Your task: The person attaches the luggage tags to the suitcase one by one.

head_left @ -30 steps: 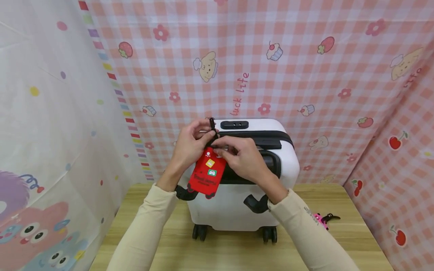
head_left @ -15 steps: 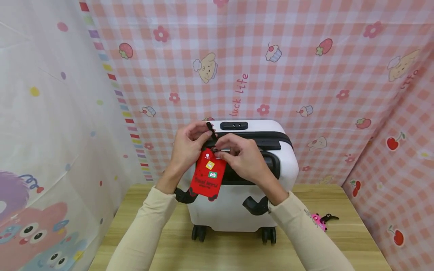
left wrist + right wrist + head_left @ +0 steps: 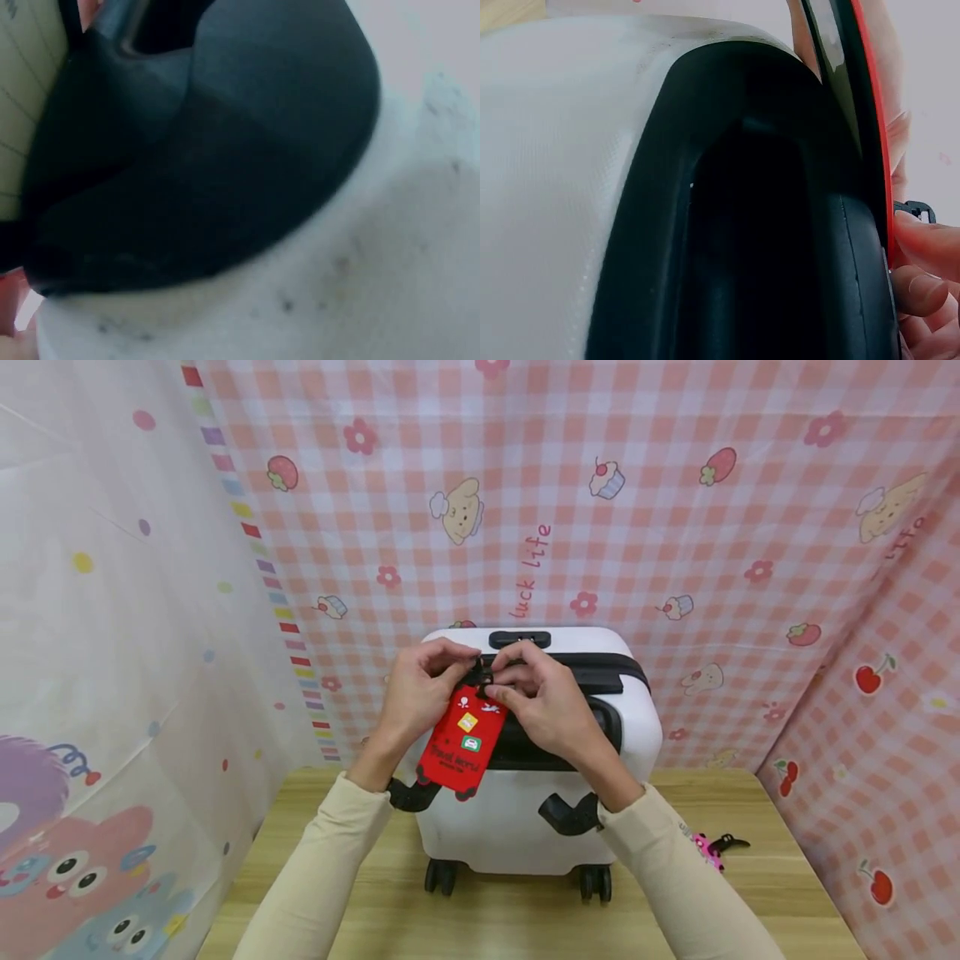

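A red luggage tag point(image 3: 467, 743) with small coloured pictures and dark lettering hangs tilted in front of the upper left of a white suitcase point(image 3: 495, 831). Its black strap point(image 3: 483, 677) is at the tag's top, partly covered by fingers. My left hand point(image 3: 411, 693) pinches the strap from the left, and my right hand point(image 3: 553, 702) grips it from the right, fingertips close together. In the right wrist view the tag point(image 3: 881, 112) appears edge-on, with a small black buckle point(image 3: 919, 210) at the fingertips. How the strap runs between the fingers is hidden.
The suitcase stands on its wheels point(image 3: 596, 882) on a wooden table point(image 3: 510, 927). Two black corner pieces point(image 3: 570, 814) jut from its front. A pink tag point(image 3: 707, 850) with a black strap lies at the right. Behind hangs a pink checked cloth point(image 3: 637, 543).
The strap's loose end, which stood up above my left fingers, has dropped down between the hands. My right fingers have moved up slightly, and the red tag has tilted a little.
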`<state>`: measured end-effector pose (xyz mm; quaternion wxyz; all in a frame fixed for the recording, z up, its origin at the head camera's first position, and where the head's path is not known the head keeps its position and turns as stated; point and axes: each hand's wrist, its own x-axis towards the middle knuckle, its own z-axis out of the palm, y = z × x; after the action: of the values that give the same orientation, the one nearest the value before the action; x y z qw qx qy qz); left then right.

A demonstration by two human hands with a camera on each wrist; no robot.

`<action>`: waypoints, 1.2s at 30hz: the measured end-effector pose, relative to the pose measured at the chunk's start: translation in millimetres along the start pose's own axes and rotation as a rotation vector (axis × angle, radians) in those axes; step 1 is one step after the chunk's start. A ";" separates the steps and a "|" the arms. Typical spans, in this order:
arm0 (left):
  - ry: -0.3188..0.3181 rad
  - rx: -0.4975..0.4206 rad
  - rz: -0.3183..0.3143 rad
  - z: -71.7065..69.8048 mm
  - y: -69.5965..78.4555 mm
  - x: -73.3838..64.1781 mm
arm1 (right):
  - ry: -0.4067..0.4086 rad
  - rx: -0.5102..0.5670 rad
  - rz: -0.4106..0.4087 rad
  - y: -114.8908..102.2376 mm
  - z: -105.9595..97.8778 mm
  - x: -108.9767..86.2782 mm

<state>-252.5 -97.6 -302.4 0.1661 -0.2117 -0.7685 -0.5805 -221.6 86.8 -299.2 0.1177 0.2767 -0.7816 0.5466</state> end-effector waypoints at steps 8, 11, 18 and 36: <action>-0.027 0.091 0.051 4.0 2.2 -0.9 | 0.006 0.008 0.005 1.3 -1.7 1.0; -0.031 0.108 0.067 4.4 2.1 -1.2 | 0.008 -0.005 0.000 1.4 -1.6 1.2; -0.054 0.133 0.067 5.0 2.2 -2.8 | 0.010 -0.020 0.001 2.1 -1.5 1.7; -0.063 0.113 0.080 2.5 -0.6 -3.3 | 0.014 -0.015 0.081 -1.6 -1.7 3.2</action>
<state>-250.0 -95.7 -305.2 0.1767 -0.2506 -0.7959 -0.5220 -223.5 87.0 -295.7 0.1029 0.2400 -0.7956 0.5467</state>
